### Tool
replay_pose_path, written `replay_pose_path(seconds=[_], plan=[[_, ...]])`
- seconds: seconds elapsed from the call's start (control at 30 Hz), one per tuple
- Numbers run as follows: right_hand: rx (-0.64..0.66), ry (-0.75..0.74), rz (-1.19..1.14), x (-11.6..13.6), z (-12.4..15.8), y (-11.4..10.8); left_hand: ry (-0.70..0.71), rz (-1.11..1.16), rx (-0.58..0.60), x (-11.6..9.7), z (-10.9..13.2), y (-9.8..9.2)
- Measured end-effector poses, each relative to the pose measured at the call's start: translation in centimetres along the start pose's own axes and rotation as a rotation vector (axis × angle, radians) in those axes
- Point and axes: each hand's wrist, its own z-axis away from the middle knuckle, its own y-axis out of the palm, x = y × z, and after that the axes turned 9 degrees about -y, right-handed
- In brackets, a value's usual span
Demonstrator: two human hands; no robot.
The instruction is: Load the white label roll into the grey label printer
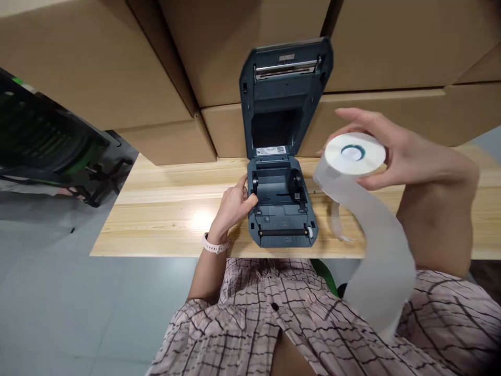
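A dark grey label printer [279,183] stands on the wooden table with its lid [285,99] raised, so the inner bay and black roller show. My left hand [235,203] grips the printer's left side wall, thumb over the rim and fingers along the outside. Up and to the right of the printer, my right hand [385,143] holds a roll of white labels [354,154] by its edge, fingers and thumb wrapped round it. A long loose strip of label paper [381,240] curls down from the roll toward my lap.
Large cardboard boxes [250,47] line the back of the wooden table [156,209]. A small curled paper scrap [337,224] lies right of the printer. On the left, beyond the table edge, are the grey floor [97,303] and a dark chair base [104,180].
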Motion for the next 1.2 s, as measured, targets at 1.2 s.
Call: replay_pose_path(seconds=[1.2], plan=[[0.108, -0.112, -0.75, 1.2, 4.9, 5.0, 0.012, 0.21, -0.027, 1.4, -0.1, 1.1]])
